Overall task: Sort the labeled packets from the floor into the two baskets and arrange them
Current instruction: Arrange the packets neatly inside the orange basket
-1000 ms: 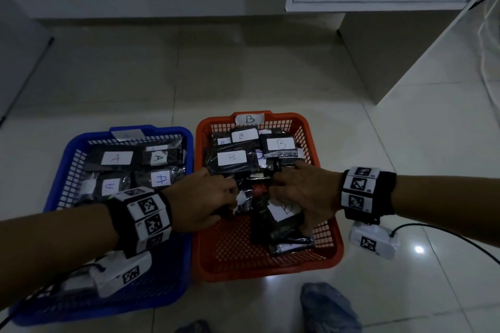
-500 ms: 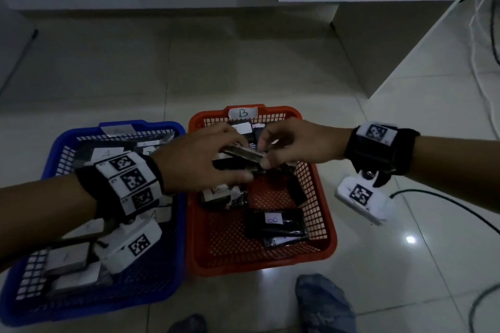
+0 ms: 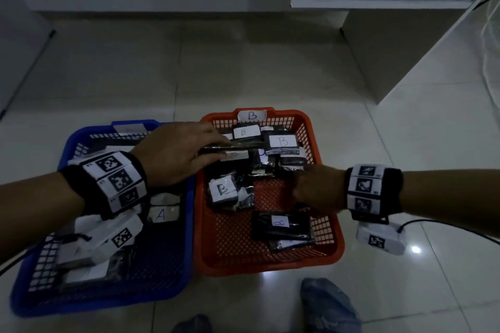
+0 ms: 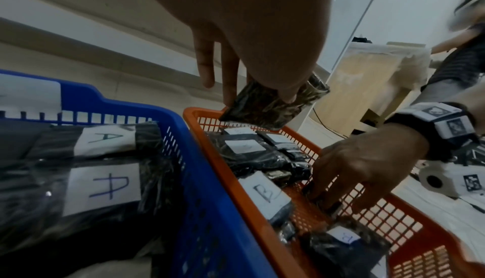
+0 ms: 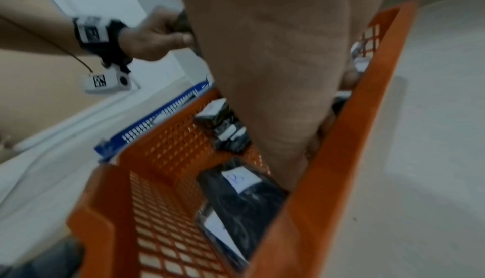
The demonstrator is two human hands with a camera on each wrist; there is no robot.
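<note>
over the red basket: left hand (image 4: 252, 39) pinches a dark packet (image 4: 273, 108) by its end, up in the air.
down low: right hand (image 4: 364, 168) reaches into the red basket (image 3: 328, 170), fingers curled on a small packet (image 4: 326, 202).
blue basket (image 3: 173, 251): packets marked a.
feel: looks light, soft and crinkly; the shiny wrap may slip.
hold: best taken across the flat sides, near the middle.

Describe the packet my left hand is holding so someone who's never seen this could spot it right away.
Find the orange basket marked B, right of the blue basket. Above its far left part, the left hand pinches a dark crinkly packet. Unlike every other packet, it is lifted off the pile, held edge-on, with no label showing.
</note>
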